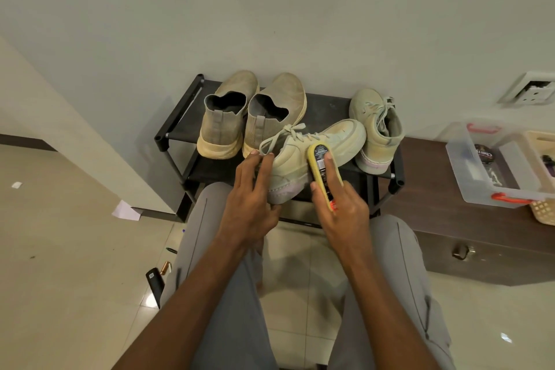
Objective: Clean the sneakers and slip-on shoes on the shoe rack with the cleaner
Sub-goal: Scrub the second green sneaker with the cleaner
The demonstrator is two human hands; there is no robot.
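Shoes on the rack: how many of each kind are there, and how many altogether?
Slip-ons: 2
Sneakers: 2, one held by the left hand, one standing on the right
Total: 4

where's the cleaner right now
The yellow cleaner is in the right hand, centre of the head view, pressed against the side of the lace-up sneaker at the shoe rack's front edge.

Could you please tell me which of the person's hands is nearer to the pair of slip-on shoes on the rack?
Left. The left hand grips the sneaker's heel just below the slip-on shoes; the right hand holds the cleaner farther right.
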